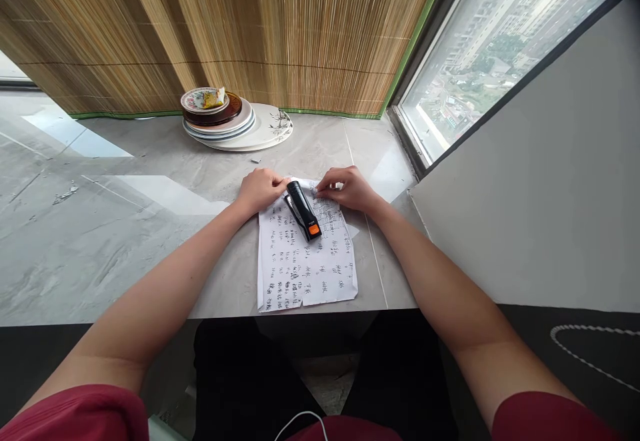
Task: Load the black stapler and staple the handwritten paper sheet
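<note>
Sheets of white paper (280, 274) covered in handwriting lie on the grey ledge in front of me. On top of them rests a black stapler (301, 204) with an orange button, lying at a slant between my hands. My left hand (263, 190) is at the top left corner of the paper, thumb and forefinger pinched on its edge. Across the stapler, my right hand (347, 189) touches the upper right part of the paper with its fingertips pressed together. What those fingertips hold, if anything, is too small to tell.
A stack of plates (245, 121) with a small yellow packet (213, 98) on top stands by the bamboo blind (300, 34). A window (475, 74) and a pale wall panel (540, 181) bound the right side. The ledge's front edge is just below the paper.
</note>
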{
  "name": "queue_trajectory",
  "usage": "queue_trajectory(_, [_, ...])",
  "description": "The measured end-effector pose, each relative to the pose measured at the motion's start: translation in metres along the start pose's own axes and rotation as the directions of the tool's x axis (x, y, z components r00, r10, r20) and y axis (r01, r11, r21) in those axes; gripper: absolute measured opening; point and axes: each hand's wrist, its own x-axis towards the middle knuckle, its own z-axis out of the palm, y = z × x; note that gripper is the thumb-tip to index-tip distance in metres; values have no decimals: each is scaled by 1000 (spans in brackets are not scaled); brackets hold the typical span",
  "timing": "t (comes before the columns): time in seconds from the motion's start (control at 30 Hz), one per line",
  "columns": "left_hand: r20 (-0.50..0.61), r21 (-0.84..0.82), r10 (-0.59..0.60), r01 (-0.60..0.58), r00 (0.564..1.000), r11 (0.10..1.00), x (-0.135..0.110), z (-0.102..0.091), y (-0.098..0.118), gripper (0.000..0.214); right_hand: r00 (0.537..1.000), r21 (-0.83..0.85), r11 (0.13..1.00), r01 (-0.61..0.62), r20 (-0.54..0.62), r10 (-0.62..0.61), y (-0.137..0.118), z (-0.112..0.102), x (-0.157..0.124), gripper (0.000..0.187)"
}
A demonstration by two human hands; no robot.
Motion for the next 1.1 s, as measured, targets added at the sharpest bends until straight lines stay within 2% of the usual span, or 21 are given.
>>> queue_trajectory(0.33, [0,10,-19,19,1000,1000,0,0,1,51,999,-35,998,44,23,-43,2,1,2,9])
queue_trajectory(0.53, [-3,26,-11,11,1000,1000,0,0,1,44,997,-80,995,63,59,-59,7,2,4,12])
queue_trajectory(0.77, [-3,24,-8,8,1000,1000,-1,-1,2,42,1000,-109,994,12,0,-12,6,-1,3,13])
queue_trajectory(0.97, [6,41,-12,12,1000,999,-1,-2,2,43,999,-139,990,-16,43,22,6,-4,1,9])
queue_trajectory(1.1, [13,73,-21,20,1000,997,-3,-5,6,36,998,-151,987,-56,-7,55,4,-5,3,4])
